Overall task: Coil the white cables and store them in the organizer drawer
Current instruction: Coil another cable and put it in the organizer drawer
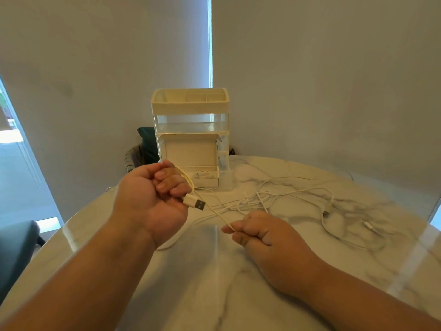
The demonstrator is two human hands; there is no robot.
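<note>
Surface: marbled top (214, 295) that carries everything; a dark chair (14, 247) stands off its left edge.
Organizer: cream tiered box (191, 103) at the middle of the far edge, with a divided tray on top.
Loose cables: a white tangle (262, 199) spread from the centre toward the right edge, with a plug end (326, 213) lying apart on the right.
Drawer: the lowest one (210, 181) is pulled out toward the person; something pale and coiled seems to lie inside.
Left hand: raised (155, 199) just in front of the drawer. Its grip is closed, with the fingers curled round a strand of white cable.
Right hand: low near the centre (257, 232), its grip a thumb-and-forefinger pinch on the same cable.
Held cable: a taut span (214, 211) running far-left to near-right between the grips.
USB plug: pokes rightward (194, 203) from the left fist.
Judgement: the next wrap means bringing the span up to the left hand, which is the one nearer the drawer.
Obstacle: the tail joins the tangle, though which strand is unclear, so a snag is likely.
</note>
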